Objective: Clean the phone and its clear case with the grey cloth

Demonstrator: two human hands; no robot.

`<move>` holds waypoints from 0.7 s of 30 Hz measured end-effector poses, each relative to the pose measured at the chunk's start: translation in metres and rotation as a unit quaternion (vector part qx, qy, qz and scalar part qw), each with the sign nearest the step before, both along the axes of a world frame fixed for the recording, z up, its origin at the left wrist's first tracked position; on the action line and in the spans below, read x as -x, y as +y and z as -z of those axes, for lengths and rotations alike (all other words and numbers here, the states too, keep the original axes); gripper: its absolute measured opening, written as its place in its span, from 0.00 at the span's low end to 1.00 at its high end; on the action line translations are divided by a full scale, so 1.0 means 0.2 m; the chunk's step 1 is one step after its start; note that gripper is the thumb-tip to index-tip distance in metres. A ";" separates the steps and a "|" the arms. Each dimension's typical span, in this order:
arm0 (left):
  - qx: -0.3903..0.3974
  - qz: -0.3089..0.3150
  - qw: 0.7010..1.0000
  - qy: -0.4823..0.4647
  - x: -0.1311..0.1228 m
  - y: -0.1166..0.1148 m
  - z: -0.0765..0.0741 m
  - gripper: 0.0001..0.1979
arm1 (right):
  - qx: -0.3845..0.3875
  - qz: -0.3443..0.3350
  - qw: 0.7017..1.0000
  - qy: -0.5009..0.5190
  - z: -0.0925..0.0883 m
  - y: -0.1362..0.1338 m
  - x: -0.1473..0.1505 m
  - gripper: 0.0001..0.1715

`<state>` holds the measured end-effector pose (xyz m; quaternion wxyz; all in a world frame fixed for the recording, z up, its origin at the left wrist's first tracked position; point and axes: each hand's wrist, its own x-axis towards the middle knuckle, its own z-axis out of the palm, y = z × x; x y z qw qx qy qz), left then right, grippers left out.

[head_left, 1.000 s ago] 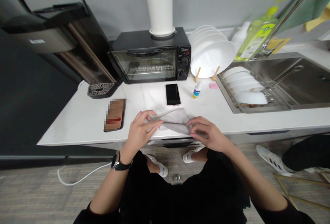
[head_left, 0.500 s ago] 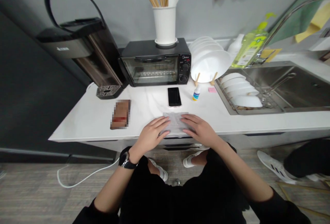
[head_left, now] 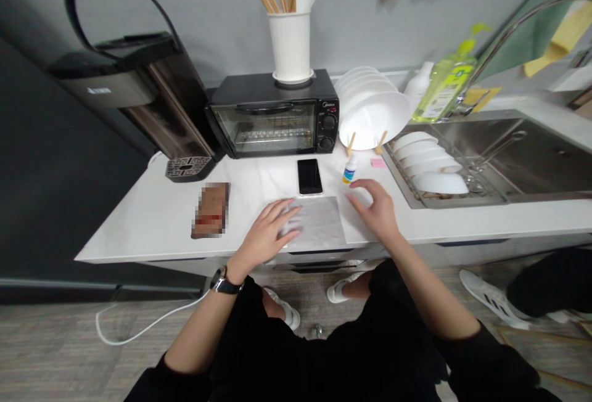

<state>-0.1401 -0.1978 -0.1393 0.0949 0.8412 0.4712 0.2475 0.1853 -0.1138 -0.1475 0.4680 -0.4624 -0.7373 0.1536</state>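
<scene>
A thin grey-white cloth lies spread flat near the counter's front edge. On its left side rests my left hand, fingers stretched out and apart. My right hand is off the cloth to the right, fingers curved and parted with nothing between them. Just beyond its fingertips stands a small white bottle with a blue and yellow label. A dark-screened phone lies behind the cloth.
A blurred brown item lies on the counter at left. Behind are a water dispenser, a toaster oven and racked white plates. The sink with bowls is at right. Another person's shoe shows on the floor.
My right hand has lifted off the cloth and moved right, towards the small bottle. My left hand stays on the cloth, whose right part is now uncovered. The view has shifted slightly.
</scene>
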 end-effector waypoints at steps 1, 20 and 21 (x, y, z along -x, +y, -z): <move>0.001 -0.003 1.000 -0.006 0.00 0.00 0.00 0.29 | -0.012 0.057 0.997 0.042 -0.01 0.06 0.00 0.24; 0.004 -0.028 0.998 0.048 -0.02 -0.01 0.02 0.29 | 0.354 -0.205 0.840 0.356 -0.09 0.03 0.13 0.25; 0.005 -0.028 0.999 0.047 -0.02 -0.01 0.02 0.29 | 0.377 -0.224 0.819 0.371 -0.11 0.03 0.13 0.24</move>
